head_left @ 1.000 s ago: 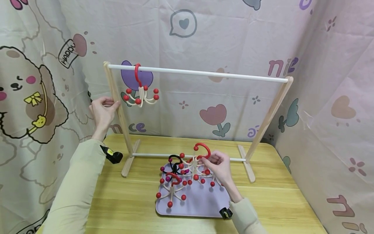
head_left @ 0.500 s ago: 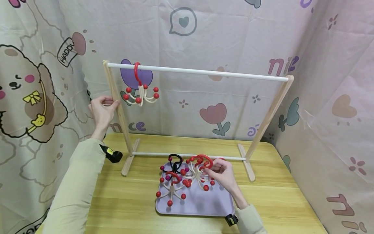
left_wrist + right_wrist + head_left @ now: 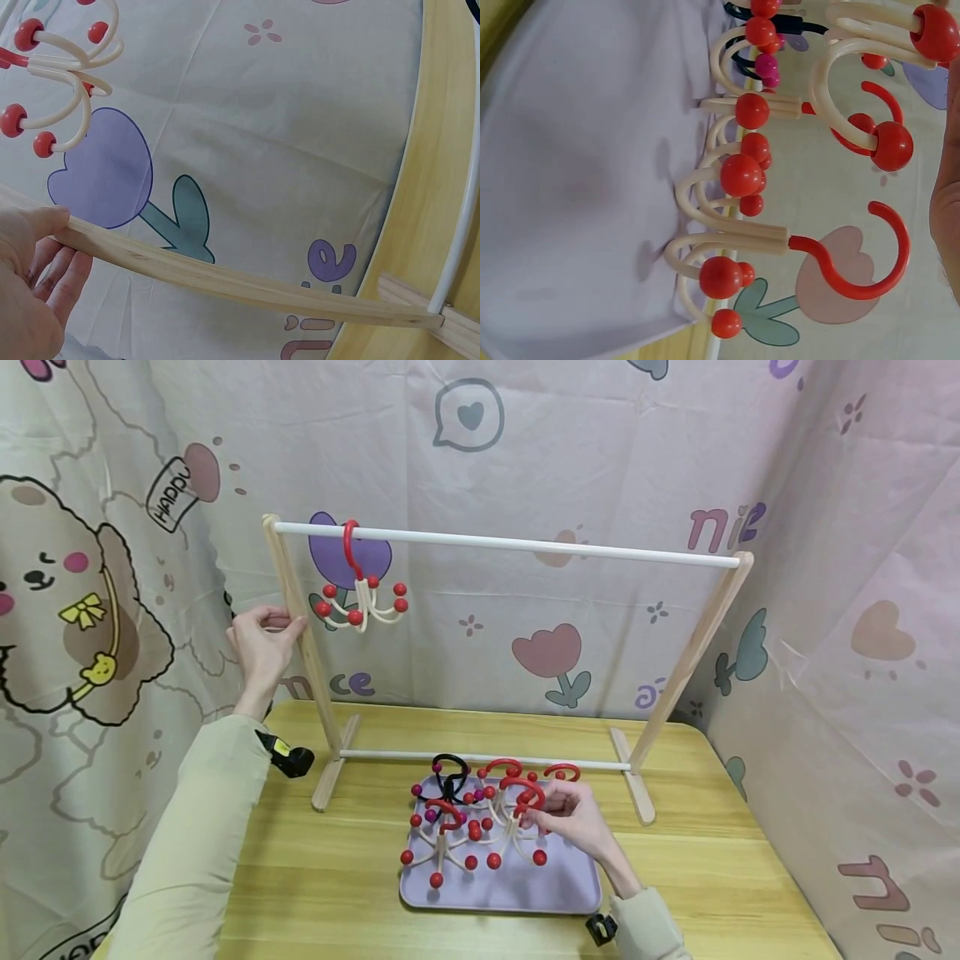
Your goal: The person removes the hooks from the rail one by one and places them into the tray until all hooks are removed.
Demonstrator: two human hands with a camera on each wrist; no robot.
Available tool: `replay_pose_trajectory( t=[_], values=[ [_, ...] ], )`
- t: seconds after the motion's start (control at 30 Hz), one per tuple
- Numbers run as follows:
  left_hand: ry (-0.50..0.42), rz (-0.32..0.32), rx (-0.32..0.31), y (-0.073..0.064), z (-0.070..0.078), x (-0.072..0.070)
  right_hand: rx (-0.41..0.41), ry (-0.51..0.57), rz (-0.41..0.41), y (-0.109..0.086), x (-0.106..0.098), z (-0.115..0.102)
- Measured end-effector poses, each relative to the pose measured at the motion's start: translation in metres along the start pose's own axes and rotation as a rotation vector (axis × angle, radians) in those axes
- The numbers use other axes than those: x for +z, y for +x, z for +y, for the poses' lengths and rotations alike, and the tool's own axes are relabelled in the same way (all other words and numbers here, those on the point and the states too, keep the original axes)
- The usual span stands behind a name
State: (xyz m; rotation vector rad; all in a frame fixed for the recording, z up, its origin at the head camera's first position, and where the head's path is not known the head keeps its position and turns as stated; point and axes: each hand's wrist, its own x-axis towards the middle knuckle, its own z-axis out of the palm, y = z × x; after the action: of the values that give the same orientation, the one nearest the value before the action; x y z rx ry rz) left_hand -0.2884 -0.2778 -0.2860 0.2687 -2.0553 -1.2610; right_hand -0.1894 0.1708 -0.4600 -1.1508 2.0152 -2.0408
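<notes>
My left hand [image 3: 262,643] grips the left wooden post [image 3: 318,693] of a rack, thumb on one side and fingers on the other; the left wrist view shows this hand [image 3: 34,285] on the post [image 3: 225,281] too. Between thumb and fingers of my right hand [image 3: 576,818] is a cream multi-arm hook hanger [image 3: 513,828] with red ball tips, pinched near the base of its red hook. It is over the lilac tray [image 3: 525,893]; whether it touches the tray I cannot tell. At the right wrist view's upper right the held hanger [image 3: 825,82] shows beside the hand [image 3: 949,202].
A similar hanger [image 3: 363,602] hangs near the left end of the rack's white top bar [image 3: 525,542]. On the tray stand another cream hanger [image 3: 441,852], a black one [image 3: 448,789] with magenta balls, and more red-hooked ones behind. Patterned curtains [image 3: 465,485] surround the wooden table [image 3: 315,877].
My right hand has moved down and slightly right, carrying the hanger nearer to me over the tray; red hooks behind it have come into sight. The left hand stays on the post.
</notes>
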Motion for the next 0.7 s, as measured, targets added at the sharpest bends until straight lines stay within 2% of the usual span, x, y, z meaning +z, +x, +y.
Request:
replay_pose_trajectory(
  t=[0.23,0.5,0.7],
  values=[
    [0.003,0.004,0.001,0.000,0.001,0.000,0.060,-0.044,0.033,-0.005,0.002,0.003],
    [0.016,0.021,0.016,-0.001,0.001,0.000,0.029,-0.049,0.009,-0.005,0.010,0.006],
    [0.030,0.016,0.007,-0.001,0.000,-0.001,0.071,-0.076,0.041,-0.008,0.015,0.010]
  ],
)
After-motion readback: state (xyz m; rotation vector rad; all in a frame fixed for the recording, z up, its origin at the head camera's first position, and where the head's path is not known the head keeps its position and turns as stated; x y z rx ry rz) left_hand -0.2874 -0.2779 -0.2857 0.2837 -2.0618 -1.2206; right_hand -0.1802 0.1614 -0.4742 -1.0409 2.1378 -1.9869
